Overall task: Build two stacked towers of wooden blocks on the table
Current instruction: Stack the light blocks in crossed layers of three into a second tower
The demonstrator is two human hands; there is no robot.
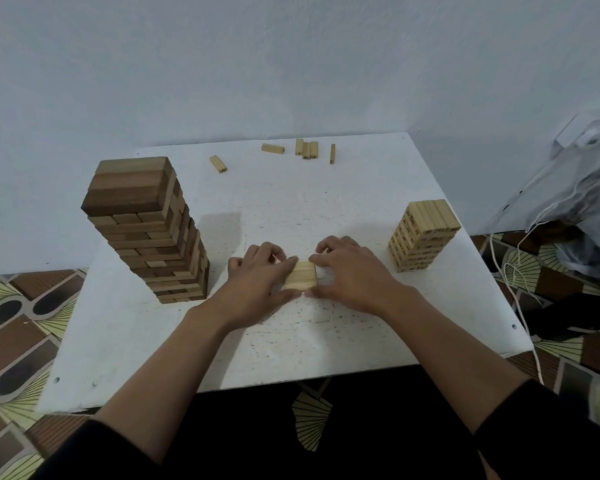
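The white table (118,341) is square, and its top is rough with little specks. Think of it as a clock, with 12 at the wall and 6 at the person.

At 9 o'clock stands the tall tower (146,230). It stands straight up. Its blocks are smooth brown wood, some dark and some light. Each layer lies crosswise on the one under it. The top blocks run from 9 to 3.

At 12 o'clock, by the far edge, lie the loose blocks (306,148). They are pale wood, long and thin. The one farthest left points from 11 to 5, the next runs from 9 to 3, and the others point from 12 to 6.

Near the middle, a little toward 6, is the left hand (257,282). Its fingers and thumb curl around the left side of a row of blocks (302,276). These pale blocks lie flat, side by side, touching. Their long sides run about from 9 to 3. The right hand (350,275) grips the right side of the row the same way.

At 3 o'clock stands the short tower (423,233), upright, made of pale blocks with small dark marks on the ends. Its top blocks point about from 12 to 6.

Off the table to the right lies a crinkly plastic bag (586,188).
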